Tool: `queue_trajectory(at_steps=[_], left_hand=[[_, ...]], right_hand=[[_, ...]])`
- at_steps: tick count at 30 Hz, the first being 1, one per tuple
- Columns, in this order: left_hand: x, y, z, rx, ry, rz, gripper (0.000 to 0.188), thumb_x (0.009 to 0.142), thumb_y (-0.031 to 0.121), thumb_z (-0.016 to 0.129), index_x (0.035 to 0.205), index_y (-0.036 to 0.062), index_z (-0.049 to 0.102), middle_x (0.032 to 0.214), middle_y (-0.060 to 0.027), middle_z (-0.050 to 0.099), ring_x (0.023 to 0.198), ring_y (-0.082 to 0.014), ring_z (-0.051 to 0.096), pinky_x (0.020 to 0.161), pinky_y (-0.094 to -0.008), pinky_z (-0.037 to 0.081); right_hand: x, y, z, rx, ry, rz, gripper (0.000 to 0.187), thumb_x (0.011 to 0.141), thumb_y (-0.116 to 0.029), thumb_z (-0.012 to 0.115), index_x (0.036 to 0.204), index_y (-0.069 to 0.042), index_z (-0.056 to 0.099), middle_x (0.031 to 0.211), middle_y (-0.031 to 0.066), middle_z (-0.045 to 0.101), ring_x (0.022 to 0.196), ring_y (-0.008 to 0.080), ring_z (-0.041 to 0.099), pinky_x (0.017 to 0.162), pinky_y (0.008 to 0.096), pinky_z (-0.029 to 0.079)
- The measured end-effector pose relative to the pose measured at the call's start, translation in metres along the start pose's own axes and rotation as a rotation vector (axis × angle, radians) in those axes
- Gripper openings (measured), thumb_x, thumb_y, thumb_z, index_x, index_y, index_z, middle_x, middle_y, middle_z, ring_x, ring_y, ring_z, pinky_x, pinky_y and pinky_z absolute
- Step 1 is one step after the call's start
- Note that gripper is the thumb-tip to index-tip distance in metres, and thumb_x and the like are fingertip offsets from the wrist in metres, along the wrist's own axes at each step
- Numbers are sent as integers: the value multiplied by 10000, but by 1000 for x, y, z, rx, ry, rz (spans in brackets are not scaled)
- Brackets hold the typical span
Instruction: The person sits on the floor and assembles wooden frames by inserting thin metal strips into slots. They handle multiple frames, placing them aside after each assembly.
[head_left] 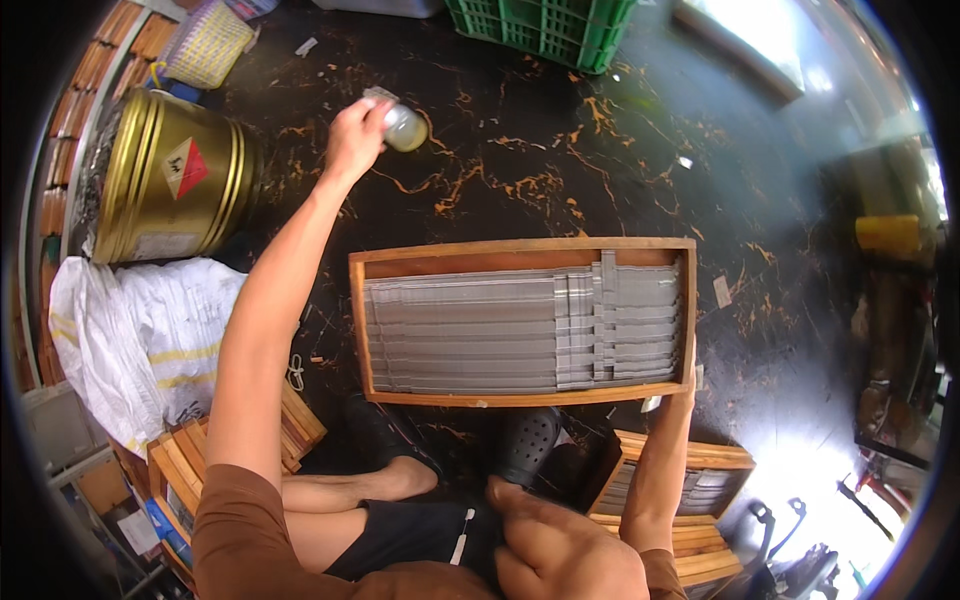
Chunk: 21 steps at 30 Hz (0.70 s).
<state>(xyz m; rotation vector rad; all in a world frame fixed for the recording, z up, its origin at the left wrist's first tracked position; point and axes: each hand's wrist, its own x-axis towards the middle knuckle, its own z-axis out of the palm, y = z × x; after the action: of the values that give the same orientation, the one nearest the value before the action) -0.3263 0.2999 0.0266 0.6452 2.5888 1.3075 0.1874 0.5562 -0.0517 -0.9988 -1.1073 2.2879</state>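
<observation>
My left hand point(356, 140), arm stretched out to the far left, is closed around a small jar point(407, 130). The jar looks pale with a yellowish end, and motion blurs it. At the near right corner of a shallow wooden tray point(520, 245), my right hand point(686, 385) grips the side; most of its fingers are hidden. Stacked rows of thin grey metal strips point(460, 335) fill the tray, with a few strips standing out of line toward the right. The tray is in front of my feet, above or on the dark floor; I cannot tell which.
A gold metal drum point(170, 175) and a white woven sack point(165, 320) stand at left. At the far side is a green crate point(550, 30). Another wooden tray with strips point(710, 485) lies near my right knee. Wooden slats point(190, 460) are stacked at near left.
</observation>
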Motion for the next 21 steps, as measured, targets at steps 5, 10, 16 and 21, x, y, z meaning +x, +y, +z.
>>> queue_trajectory(at_steps=[5,10,16,21], left_hand=[[32,31,93,63,-149,179,292,1028,308,628,1093,43,731,761,-87,712,686,-185,695,669,-338,545],[31,27,133,67,-131,127,301,1024,316,629,1092,42,733,857,-136,745,832,-246,738,766,-379,559],[18,54,117,121,-270,-46,737,983,343,713,1534,-23,387,995,-152,712,740,-164,706,618,-288,606],[-55,86,59,-14,-176,190,491,978,297,720,1329,-32,620,1003,-130,737,824,-171,707,717,-295,563]], right_hand=[[-1,-8,2,-88,61,12,414,1064,-375,513,1223,-15,640,1044,20,683,873,102,629,771,270,543],[-6,-14,18,-227,185,-44,453,1085,-413,514,1246,-12,650,1020,-11,670,856,83,598,754,249,516],[3,6,-32,-203,163,-32,409,1065,-414,584,1087,-26,711,863,-55,649,742,43,550,665,210,454],[-20,-19,-1,-253,481,-103,280,1051,-241,639,1121,20,715,936,35,725,784,92,647,740,226,524]])
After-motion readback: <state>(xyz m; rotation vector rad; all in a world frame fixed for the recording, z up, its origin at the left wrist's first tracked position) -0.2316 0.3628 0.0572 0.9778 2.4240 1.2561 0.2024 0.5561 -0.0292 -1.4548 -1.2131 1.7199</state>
